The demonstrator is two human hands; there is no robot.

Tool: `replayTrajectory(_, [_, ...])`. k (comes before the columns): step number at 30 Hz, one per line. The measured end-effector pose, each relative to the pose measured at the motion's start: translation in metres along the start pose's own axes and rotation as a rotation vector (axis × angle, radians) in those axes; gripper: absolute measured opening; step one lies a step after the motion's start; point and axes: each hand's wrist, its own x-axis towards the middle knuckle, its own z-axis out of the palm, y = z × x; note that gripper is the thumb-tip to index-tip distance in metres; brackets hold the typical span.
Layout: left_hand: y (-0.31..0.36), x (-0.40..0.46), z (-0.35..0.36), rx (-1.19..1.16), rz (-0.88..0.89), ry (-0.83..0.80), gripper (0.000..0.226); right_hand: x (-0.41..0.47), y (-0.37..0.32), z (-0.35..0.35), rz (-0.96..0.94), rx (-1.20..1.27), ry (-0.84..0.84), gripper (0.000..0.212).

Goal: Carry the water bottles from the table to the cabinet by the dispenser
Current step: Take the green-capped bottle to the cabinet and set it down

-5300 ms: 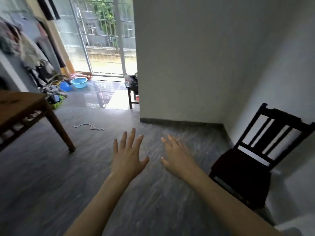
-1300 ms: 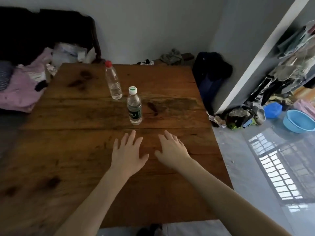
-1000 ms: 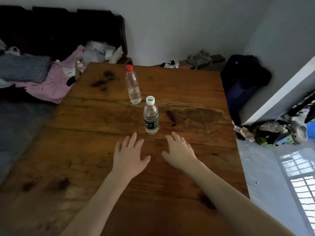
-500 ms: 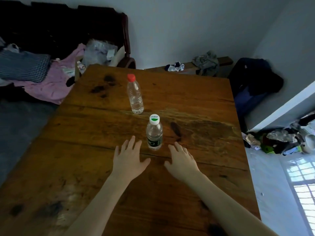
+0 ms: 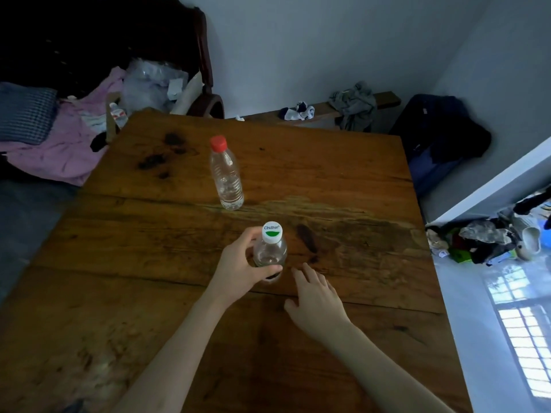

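Left hand wraps around the body of the white-capped bottle, thumb across the front, fingers curled round the far side; bottle is upright on the wooden counter, near its middle. Cap is white with a green mark, printed text on it; a dark label shows just below the thumb. Right hand is empty, fingers spread loosely, palm down, just beside the bottle on its right, not touching it; can't tell if it rests on the wood or hovers. Red-capped bottle stands upright farther back on the counter, clear, apart from both hands. Dark stains on the wood at the far left and right of the held bottle. Pink cloth heaped off the counter's left edge, dark garment at far right corner
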Motion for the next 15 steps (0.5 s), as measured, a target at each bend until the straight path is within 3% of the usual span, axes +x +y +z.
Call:
replayTrajectory(3, [0.002, -0.002, -0.001, 0.05, 0.04, 0.012, 0.073, 0.004, 0.003, 0.004, 0.007, 0.053, -0.007, 0.068])
replayTrajectory(7, [0.009, -0.012, -0.004, 0.068, 0.082, -0.01, 0.073, 0.008, 0.013, 0.006, 0.12, 0.399, 0.018, 0.052])
replayTrajectory(10, [0.022, -0.023, -0.006, 0.029, 0.106, -0.009, 0.071, 0.01, 0.015, 0.0, 0.35, 0.789, -0.065, 0.04])
replayTrajectory(12, [0.033, -0.03, -0.008, -0.004, 0.142, -0.012, 0.069, 0.006, 0.017, -0.003, 0.524, 1.175, -0.179, 0.033])
replayTrajectory(15, [0.047, -0.039, -0.009, -0.029, 0.201, -0.032, 0.067, -0.006, 0.022, -0.01, 0.592, 1.533, -0.344, 0.029])
